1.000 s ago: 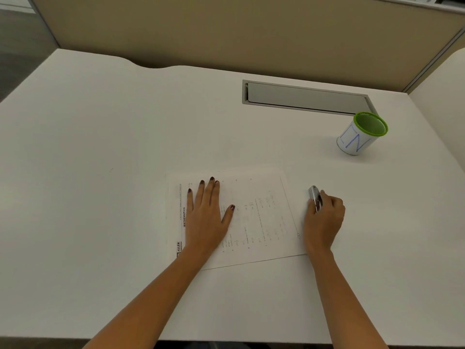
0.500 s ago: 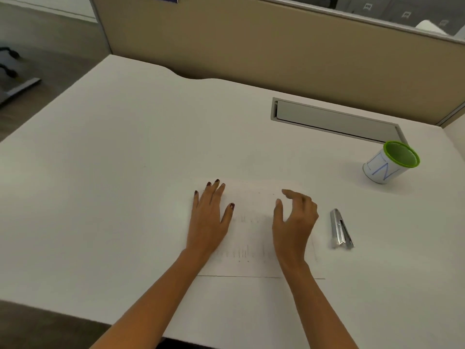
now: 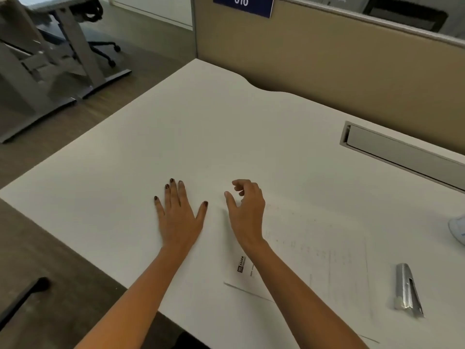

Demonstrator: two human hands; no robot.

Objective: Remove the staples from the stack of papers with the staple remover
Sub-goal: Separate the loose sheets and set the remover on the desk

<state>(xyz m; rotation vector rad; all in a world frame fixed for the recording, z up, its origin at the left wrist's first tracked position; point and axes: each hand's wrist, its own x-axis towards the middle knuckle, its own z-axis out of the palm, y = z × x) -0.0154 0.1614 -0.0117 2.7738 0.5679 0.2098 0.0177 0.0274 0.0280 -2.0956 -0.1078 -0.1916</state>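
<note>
white desk (image 3: 226,137) holds papers (image 3: 314,260), staple remover (image 3: 406,289), cup (image 3: 458,226), contents unseen.

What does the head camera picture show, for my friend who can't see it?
A person's left hand lies flat on a white desk; the right hand beside it is loosely curled, holding nothing. The stack of papers lies under the right forearm, the staple remover untouched beside it.

Two hands: left hand (image 3: 177,217), right hand (image 3: 247,210). One paper stack (image 3: 314,260). One staple remover (image 3: 406,289). One cup (image 3: 458,227). One desk (image 3: 226,134). One sign (image 3: 242,3).
</note>
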